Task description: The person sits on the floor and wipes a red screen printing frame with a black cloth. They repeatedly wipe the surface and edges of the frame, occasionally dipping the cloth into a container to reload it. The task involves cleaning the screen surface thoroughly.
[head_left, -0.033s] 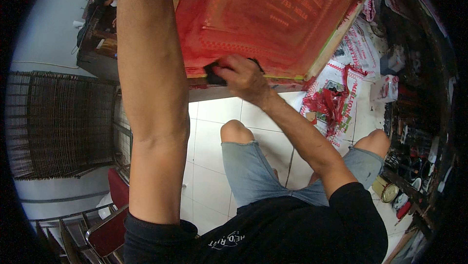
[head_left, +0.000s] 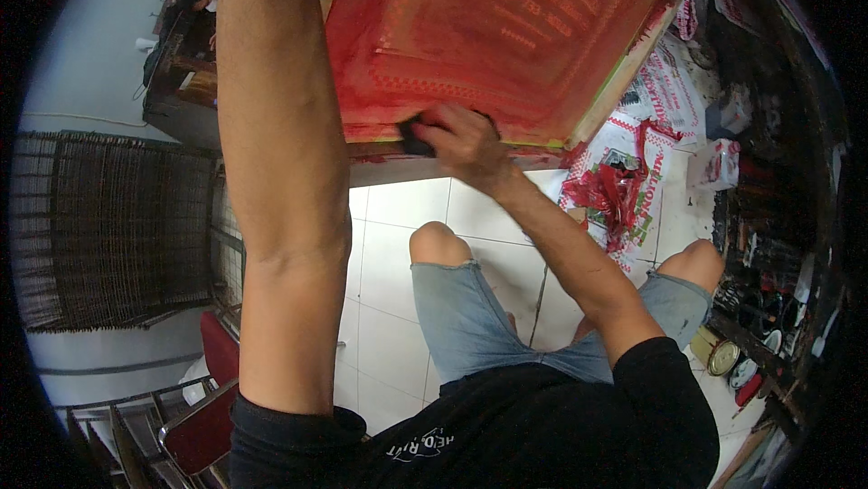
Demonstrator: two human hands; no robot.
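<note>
A red screen-printing frame [head_left: 506, 82] with faint lettering and a checkered border tilts in front of me. Along its near edge, my right hand [head_left: 461, 141] is closed on a black rag [head_left: 419, 136], pressed against the red mesh just above the wooden rim. The rag is partly hidden by my fingers and could be a dark pad. My left forearm reaches up past the frame's left side, and the hand itself lies beyond the top of the picture.
Printed sheets [head_left: 665, 96] and crumpled red-stained scraps [head_left: 615, 200] lie on the white tiled floor [head_left: 398, 281] to the right. Cluttered dark shelving with a can [head_left: 721, 355] stands at far right. A slatted rack [head_left: 117, 231] and a dark red chair [head_left: 203, 430] are on the left.
My right hand has slid a little to the right along the frame's near edge, taking the black rag with it. My left arm has stayed in place.
</note>
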